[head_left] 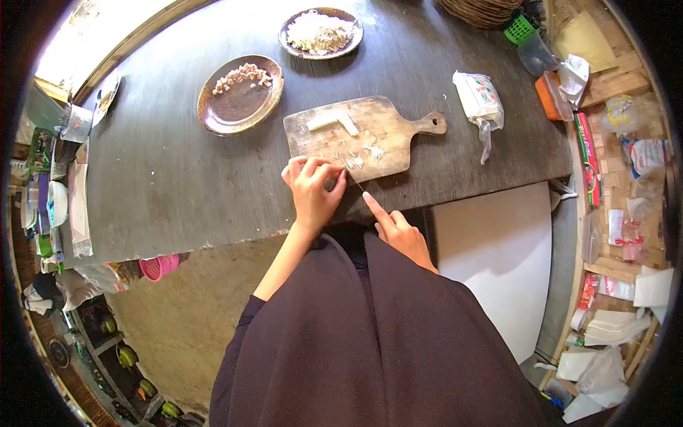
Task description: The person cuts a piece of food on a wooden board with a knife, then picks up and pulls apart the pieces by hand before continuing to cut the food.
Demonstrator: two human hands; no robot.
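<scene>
A wooden cutting board (pixel 391 132) with a handle lies near the table's front edge. Two pale, stick-like pieces (pixel 324 122) rest on its far half, and small thin slices (pixel 373 153) are scattered closer to me. At the board's near left corner is my left hand (pixel 315 191), its thumb and fingers closed together; whatever they pinch is hidden. My right hand (pixel 404 238) grips a knife (pixel 358 181), index finger stretched along it. The thin blade points toward my left fingertips, and the handle is covered by my hand.
Beyond the board stand a brown plate (pixel 238 112) with chopped pieces and a second plate (pixel 302 53) heaped with whitish shreds. A white plastic packet (pixel 478 98) lies on the right. Shelves with boxes and bags (pixel 629 235) flank the table's right side. A pink basket (pixel 159 267) is below the left edge.
</scene>
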